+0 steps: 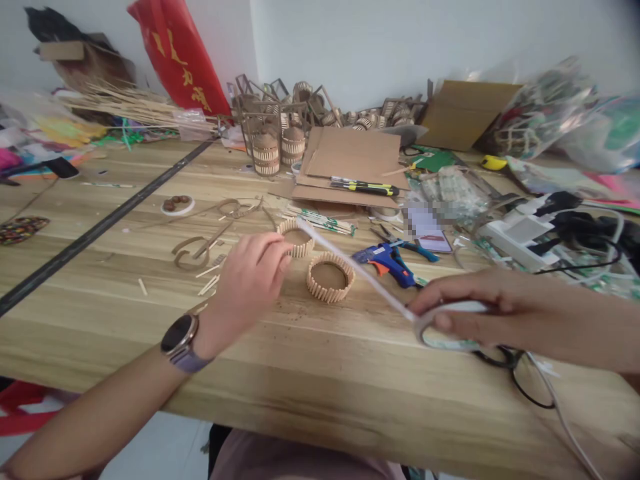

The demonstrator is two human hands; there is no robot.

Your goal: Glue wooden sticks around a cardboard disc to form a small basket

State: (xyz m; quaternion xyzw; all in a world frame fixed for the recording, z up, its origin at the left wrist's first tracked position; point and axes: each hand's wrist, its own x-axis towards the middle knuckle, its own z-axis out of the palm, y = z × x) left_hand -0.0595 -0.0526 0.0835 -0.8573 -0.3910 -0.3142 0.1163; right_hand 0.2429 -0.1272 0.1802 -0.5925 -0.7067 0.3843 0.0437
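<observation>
My left hand (pixel 253 270), wearing a watch, has its fingers closed at the near side of a small ring of short wooden sticks (pixel 303 249), partly covering it. From that ring's top a white strip of tape (pixel 356 269) runs taut down to the right. It ends at a tape roll (pixel 453 325), which my right hand (pixel 493 313) grips between thumb and fingers. A second stick ring (pixel 330 287) rests on the table between both hands. Just behind the strip lies a blue glue gun (pixel 387 261).
Pliers (pixel 417 249), a phone (pixel 427 227) and a white power strip (pixel 520 230) lie to the right. Eyeglasses (pixel 533 380) sit below my right hand. Cardboard sheets (pixel 350 153) bear utility knives (pixel 365 187). A dark rod (pixel 120 217) crosses the left side of the table.
</observation>
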